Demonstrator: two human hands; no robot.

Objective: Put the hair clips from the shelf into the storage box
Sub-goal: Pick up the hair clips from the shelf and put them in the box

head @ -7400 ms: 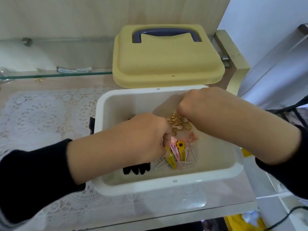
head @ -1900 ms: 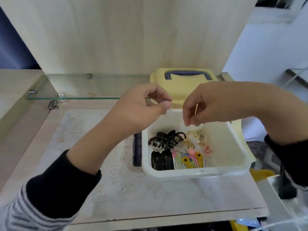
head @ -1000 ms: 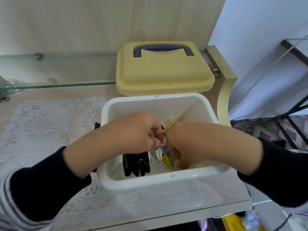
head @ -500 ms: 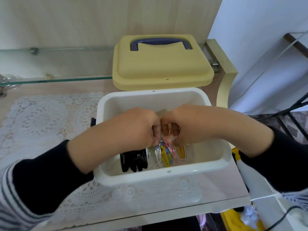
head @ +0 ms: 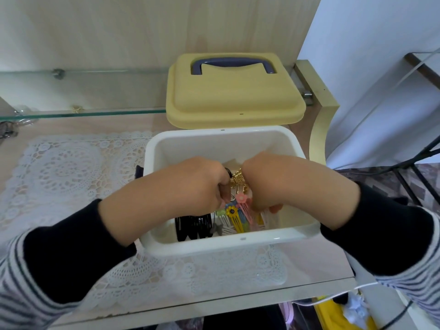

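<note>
The white storage box (head: 223,245) stands open on the lace mat, and both my hands reach into it. Inside lie black hair clips (head: 192,226), colourful flower hair clips (head: 235,215) and gold hair clips (head: 238,179). My left hand (head: 195,184) has its fingers curled and pinches a small clip with a metal loop beside the gold ones. My right hand (head: 269,179) curls downward among the clips at the right; one fingertip shows low down, and what it holds is hidden.
The box's yellow lid (head: 233,96) with a blue handle leans behind the box. A glass shelf (head: 83,113) runs along the back left with a small gold item (head: 76,108) on it. The lace mat (head: 71,167) covers the surface; its front edge (head: 214,306) is close.
Both hands came down from above the box into it. In the last half second they moved slightly apart, uncovering the gold and flower clips between them.
</note>
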